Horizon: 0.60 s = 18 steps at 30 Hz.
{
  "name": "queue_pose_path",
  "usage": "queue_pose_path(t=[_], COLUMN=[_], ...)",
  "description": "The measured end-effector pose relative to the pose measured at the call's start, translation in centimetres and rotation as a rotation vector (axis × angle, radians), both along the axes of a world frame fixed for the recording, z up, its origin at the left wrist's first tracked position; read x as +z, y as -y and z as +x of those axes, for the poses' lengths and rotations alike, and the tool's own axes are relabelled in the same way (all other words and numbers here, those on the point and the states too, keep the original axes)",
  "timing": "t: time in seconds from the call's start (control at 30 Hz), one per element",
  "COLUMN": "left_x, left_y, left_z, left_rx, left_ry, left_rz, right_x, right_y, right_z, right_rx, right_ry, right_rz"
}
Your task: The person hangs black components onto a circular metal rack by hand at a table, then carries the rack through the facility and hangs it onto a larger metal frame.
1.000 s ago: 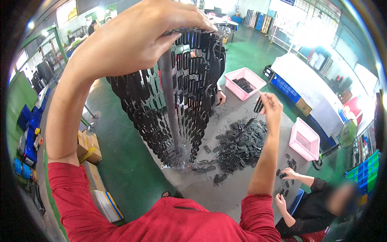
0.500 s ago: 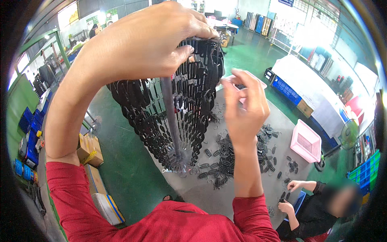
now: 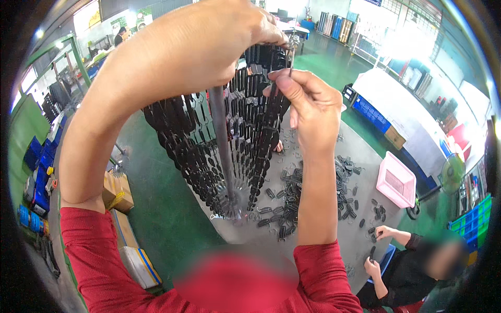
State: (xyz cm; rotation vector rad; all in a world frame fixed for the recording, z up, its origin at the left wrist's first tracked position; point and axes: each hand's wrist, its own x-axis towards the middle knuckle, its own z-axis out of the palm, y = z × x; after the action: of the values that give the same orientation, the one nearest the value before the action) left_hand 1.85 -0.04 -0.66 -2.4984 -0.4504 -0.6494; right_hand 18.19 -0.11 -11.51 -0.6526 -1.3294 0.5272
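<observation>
A tall rack with a grey centre pole (image 3: 219, 130) stands before me, hung all round with chains of black oblong hooked pieces (image 3: 182, 141) that look like springs. High on the rack, my left hand (image 3: 250, 26) is bent over the far rim with its fingers closed there; its fingertips are partly hidden. My right hand (image 3: 313, 101) is closed in a pinch at the right side, thumb and forefinger on a thin dark hooked piece by the top of a chain. Below, a spiky metal ring (image 3: 232, 201) surrounds the pole's foot.
A heap of loose black hooked pieces (image 3: 289, 201) covers part of the grey table (image 3: 360, 151). A pink basket (image 3: 396, 180) sits at its right edge. At lower right a co-worker (image 3: 402, 276) handles similar pieces. Another person's fingers (image 3: 279, 146) show behind the chains. Cardboard boxes (image 3: 119, 193) stand at left.
My right hand has moved up and left to the chains, its fingers closing to a pinch. My left hand has shifted slightly up and right along the rim.
</observation>
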Motion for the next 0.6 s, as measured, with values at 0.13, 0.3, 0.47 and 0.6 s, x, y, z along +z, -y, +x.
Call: queue_pose_path(t=[0.13,0.3,0.47,0.6], left_x=[0.5,1.1,1.1,1.4], left_y=[0.6,1.0,0.6,-0.4], left_z=[-0.2,0.1,-1.3,-1.3], left_rx=[0.003,0.213,-0.135,-0.204], left_ry=[-0.048,-0.099,-0.070,-0.115], left_rz=[-0.112,-0.309,-0.208,-0.249], right_x=[-1.1,-3.2,-9.2,-16.7], right_y=[0.0,1.3,-0.2,-1.5], right_z=[1.0,6.7,15.5,20.9], right_rx=[0.137,-0.149,-0.423,-0.384], right_ry=[-0.018,0.123,0.239,0.208], right_rz=[-0.035,-0.051,-0.299,-0.471])
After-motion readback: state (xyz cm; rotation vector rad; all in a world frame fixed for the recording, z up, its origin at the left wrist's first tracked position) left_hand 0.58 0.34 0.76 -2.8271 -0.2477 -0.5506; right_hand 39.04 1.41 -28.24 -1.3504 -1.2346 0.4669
